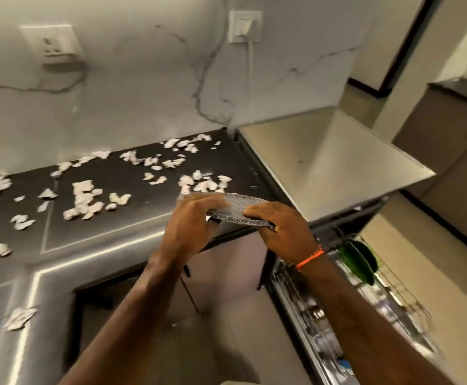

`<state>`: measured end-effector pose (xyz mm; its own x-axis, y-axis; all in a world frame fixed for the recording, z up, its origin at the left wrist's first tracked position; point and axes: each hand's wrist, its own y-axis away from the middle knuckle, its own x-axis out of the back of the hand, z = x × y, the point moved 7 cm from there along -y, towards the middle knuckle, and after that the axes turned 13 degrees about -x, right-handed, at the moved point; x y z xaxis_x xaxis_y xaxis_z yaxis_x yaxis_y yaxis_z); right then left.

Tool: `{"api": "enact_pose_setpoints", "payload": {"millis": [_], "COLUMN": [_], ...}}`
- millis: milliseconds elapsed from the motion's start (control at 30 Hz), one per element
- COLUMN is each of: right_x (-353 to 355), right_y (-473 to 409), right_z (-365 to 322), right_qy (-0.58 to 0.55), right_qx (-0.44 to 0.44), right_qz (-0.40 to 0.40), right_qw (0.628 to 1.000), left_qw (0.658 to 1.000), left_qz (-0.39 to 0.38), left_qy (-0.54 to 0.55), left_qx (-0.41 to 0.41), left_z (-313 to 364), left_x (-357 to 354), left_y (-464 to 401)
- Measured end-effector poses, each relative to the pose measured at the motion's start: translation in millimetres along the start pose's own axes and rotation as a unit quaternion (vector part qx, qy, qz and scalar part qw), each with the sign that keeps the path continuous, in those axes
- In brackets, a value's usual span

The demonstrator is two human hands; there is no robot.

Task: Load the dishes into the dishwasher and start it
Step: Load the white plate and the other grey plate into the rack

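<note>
A clear textured glass plate is held level in the middle of the view, above the counter's front edge. My left hand grips its left rim with curled fingers. My right hand grips its right rim, thumb on top; an orange band circles that wrist. Below right, the dishwasher stands open with its rack pulled out. A green plate stands upright in the rack. Other items in the rack are blurred.
The dark counter is strewn with several white scraps. A marble wall with sockets rises behind. A cupboard stands at the right, beyond the dishwasher's steel top.
</note>
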<state>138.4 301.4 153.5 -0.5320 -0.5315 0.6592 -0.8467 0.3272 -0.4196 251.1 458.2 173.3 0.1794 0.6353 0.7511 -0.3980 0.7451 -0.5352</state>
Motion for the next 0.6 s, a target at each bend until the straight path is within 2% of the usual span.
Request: {"api": "enact_pose_setpoints", "payload": {"millis": [167,333,500,600], "right_x": [118,202,230,222], "right_y": [59,127,189,217], "right_z": [91,156,212,245], "right_qy": [-0.044,-0.058,-0.001,0.045], "right_qx": [-0.102,-0.210,-0.317,-0.386], "right_qz": [0.086,0.174,0.201,0.193], "right_qw": [0.990,0.960,0.927,0.901], "left_qw": [0.996,0.968,0.933,0.914], "left_qz": [-0.043,-0.177,-0.256,-0.296], "left_qy": [0.037,0.095,0.092,0.084], "left_qx": [-0.067,-0.148,-0.237,-0.266], "left_z": [66,146,206,226], "left_x": [-80,-177,-269,-317], "left_y": [-71,-124,-159,-167]}}
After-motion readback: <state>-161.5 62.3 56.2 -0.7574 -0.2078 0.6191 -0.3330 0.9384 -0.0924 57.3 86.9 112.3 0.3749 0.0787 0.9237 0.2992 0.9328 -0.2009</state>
